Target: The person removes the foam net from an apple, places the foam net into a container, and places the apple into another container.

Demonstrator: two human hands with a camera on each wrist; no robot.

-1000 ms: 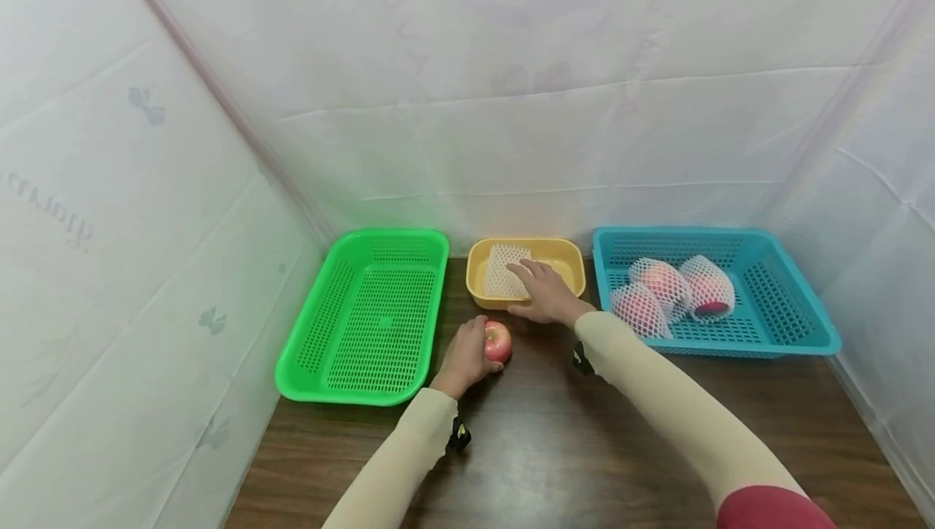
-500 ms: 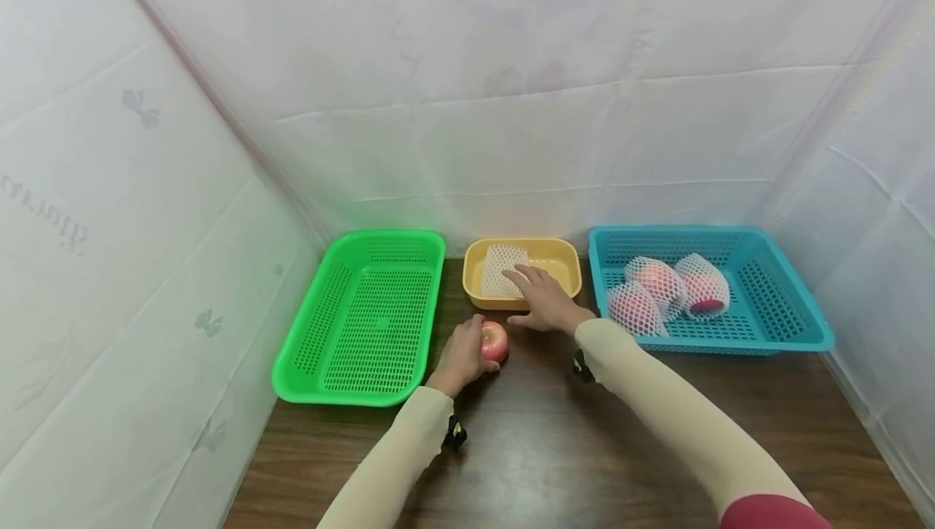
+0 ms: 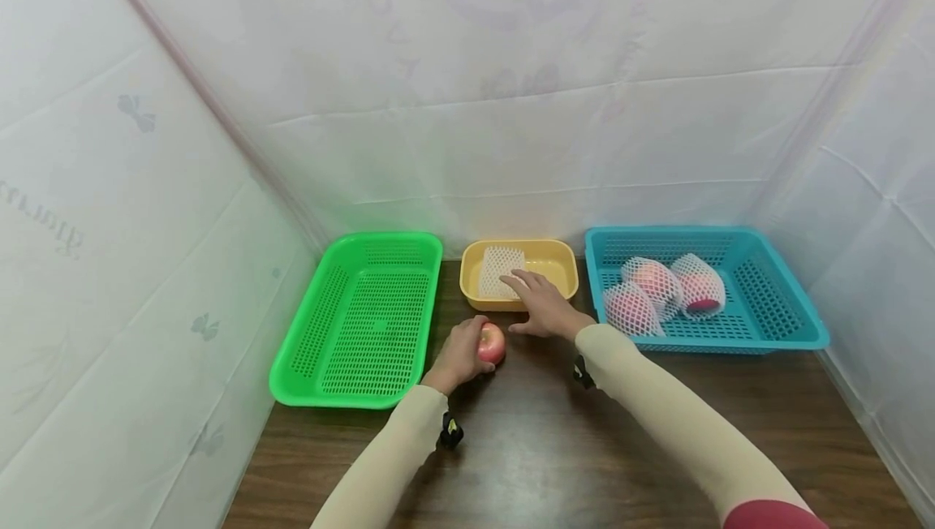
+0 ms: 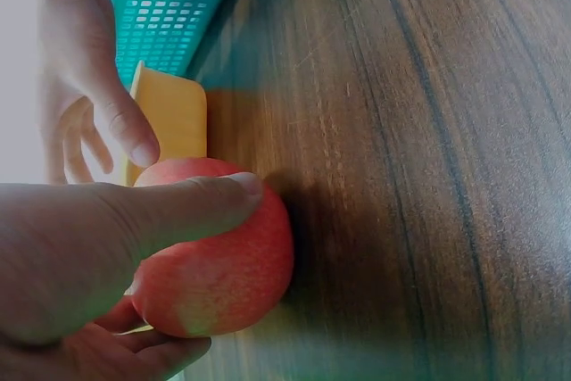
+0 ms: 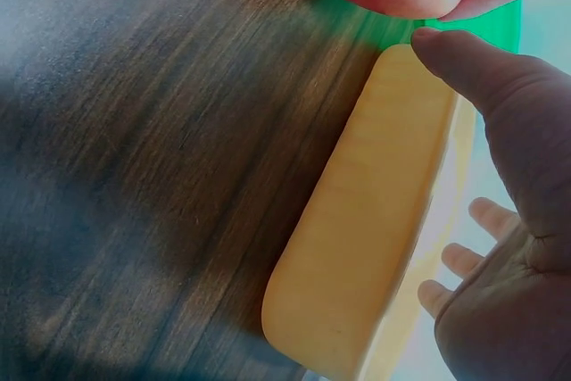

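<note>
Still gripping a round red apple [image 3: 493,344] on brown wooden table [image 3: 540,448] with left hand [image 3: 457,355]. Drew empty, loosely spread right hand [image 3: 544,307] slightly back near oblong yellow plastic basin [image 3: 553,271]; so, seemingly little advancing, leaving white foam netting [image 3: 500,271] inside.

Between left basket [image 3: 376,326] and right basket [image 3: 763,294] stands a tub [image 3: 559,271], behind an apple [image 3: 493,344] seemingly on the table [image 3: 540,448].

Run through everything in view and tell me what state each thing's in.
Apple: unwrapped
Left hand: gripping the apple
Right hand: holding nothing
Yellow tray: upright, uncovered
White netting: wrapping no fruit, in the yellow tray
Green basket: upright, uncovered
Blue basket: upright, uncovered
Three fruits: wrapped, inside the blue basket
</note>
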